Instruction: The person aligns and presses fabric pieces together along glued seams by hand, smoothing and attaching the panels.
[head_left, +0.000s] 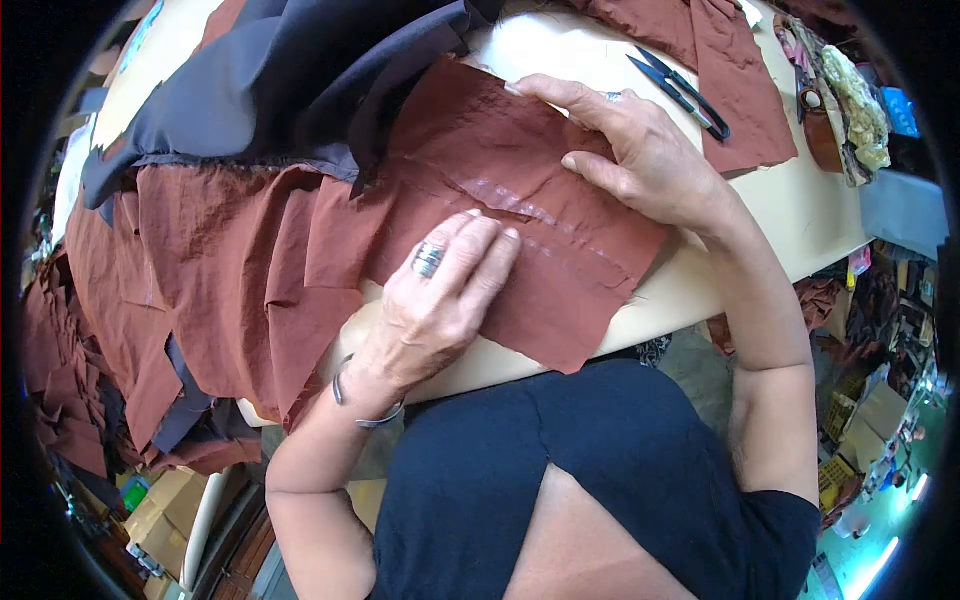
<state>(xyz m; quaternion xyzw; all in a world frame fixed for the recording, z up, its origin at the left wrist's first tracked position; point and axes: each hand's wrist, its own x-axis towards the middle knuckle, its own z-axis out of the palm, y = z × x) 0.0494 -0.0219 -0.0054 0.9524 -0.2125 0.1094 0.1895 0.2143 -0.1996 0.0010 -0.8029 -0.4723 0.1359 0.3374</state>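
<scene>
A rust-brown piece of fabric (560, 290) lies on the table in front of me, with a slit across its middle and whitish chalk-like marks along it. My left hand (435, 295), wearing a wide ring and a bracelet, has its fingers bent together at the slit's left end, closed on the fabric; its thumb is hidden. My right hand (635, 150) rests on the upper right part of the piece, index finger stretched towards the far edge and thumb apart. Beyond this hand lies a pair of dark thread snips (685, 95).
Dark navy cloth (240, 90) is heaped at the upper left, over more gathered rust-brown fabric (220, 270) that hangs off the cream table (800, 225). Another rust-brown piece (745, 110) lies at the far right. A pale blue bin (905, 210) stands beyond the table's right edge.
</scene>
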